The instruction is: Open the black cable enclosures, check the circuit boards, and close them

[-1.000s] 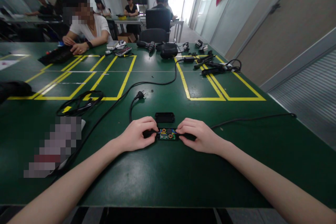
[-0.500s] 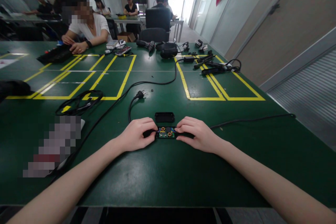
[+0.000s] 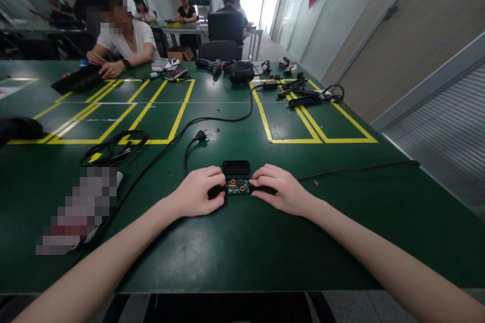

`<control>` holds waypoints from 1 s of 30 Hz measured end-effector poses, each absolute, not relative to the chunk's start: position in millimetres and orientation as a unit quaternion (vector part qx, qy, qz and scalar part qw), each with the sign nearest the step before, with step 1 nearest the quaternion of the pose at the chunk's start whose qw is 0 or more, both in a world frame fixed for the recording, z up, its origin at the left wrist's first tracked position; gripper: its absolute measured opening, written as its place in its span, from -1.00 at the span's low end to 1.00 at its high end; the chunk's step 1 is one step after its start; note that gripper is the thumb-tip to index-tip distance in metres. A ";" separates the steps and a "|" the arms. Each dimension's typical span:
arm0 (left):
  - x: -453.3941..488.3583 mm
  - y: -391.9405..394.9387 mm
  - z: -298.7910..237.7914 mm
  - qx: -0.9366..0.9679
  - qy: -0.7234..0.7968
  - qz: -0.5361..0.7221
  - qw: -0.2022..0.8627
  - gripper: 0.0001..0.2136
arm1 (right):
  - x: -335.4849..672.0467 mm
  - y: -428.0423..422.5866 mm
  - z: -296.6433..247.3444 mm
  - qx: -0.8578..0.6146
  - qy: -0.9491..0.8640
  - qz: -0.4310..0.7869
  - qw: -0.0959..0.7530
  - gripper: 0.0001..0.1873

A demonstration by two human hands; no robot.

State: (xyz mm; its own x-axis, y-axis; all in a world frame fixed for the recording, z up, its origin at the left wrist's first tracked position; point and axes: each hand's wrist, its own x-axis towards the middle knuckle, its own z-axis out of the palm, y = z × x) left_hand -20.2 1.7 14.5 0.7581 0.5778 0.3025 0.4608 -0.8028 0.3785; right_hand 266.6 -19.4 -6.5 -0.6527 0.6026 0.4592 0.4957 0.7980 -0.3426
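An opened black adapter case (image 3: 238, 186) with a green circuit board showing lies on the green table (image 3: 235, 247) in front of me. My left hand (image 3: 199, 192) grips its left end with curled fingers. My right hand (image 3: 278, 189) grips its right end the same way. The black lid (image 3: 236, 167) lies flat just behind the case, almost touching it. A thin black cable (image 3: 356, 170) runs off to the right from under my right hand. Another cable with a plug (image 3: 200, 136) curves away behind my left hand.
A coiled black cable (image 3: 113, 147) lies at the left, a pixelated object (image 3: 81, 207) nearer me. Yellow tape lines (image 3: 295, 126) mark boxes further back. Tools and cables (image 3: 306, 96) sit at the far right. A person in white (image 3: 125, 43) sits at the far left; others sit behind.
Both hands have closed in slightly on the case, hiding more of the board. The case now sits nearer the lid. The view has shifted a little.
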 end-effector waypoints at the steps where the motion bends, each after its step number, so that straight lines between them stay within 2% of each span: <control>1: -20.1 1.2 14.4 0.927 0.285 0.202 0.139 -0.98 | 266.1 -19.9 -5.3 -0.304 -0.904 0.099 0.285 -0.90; 6: -18.7 0.4 10.5 0.919 0.309 0.204 0.135 -0.84 | 265.5 -20.2 -0.3 -0.300 -0.903 0.115 0.284 -0.86; 10: -18.6 1.9 8.3 0.909 0.323 0.242 0.105 -0.63 | 264.9 -18.3 -2.0 -0.343 -0.884 0.080 0.309 -0.63; 13: -19.1 3.2 7.3 0.906 0.321 0.266 0.070 -0.51 | 262.2 -17.1 -4.7 -0.349 -0.889 0.077 0.287 -0.48; 19: -20.2 3.3 5.1 0.918 0.295 0.250 0.092 -0.67 | 259.4 -17.9 -4.6 -0.310 -0.905 0.088 0.277 -0.62; 25: -19.8 4.6 1.3 0.910 0.271 0.287 0.124 -0.70 | 261.9 -19.5 -0.9 -0.297 -0.904 0.104 0.288 -0.60; 30: -19.7 5.5 1.7 0.909 0.262 0.294 0.136 -0.70 | 263.1 -19.7 -1.4 -0.302 -0.901 0.113 0.290 -0.50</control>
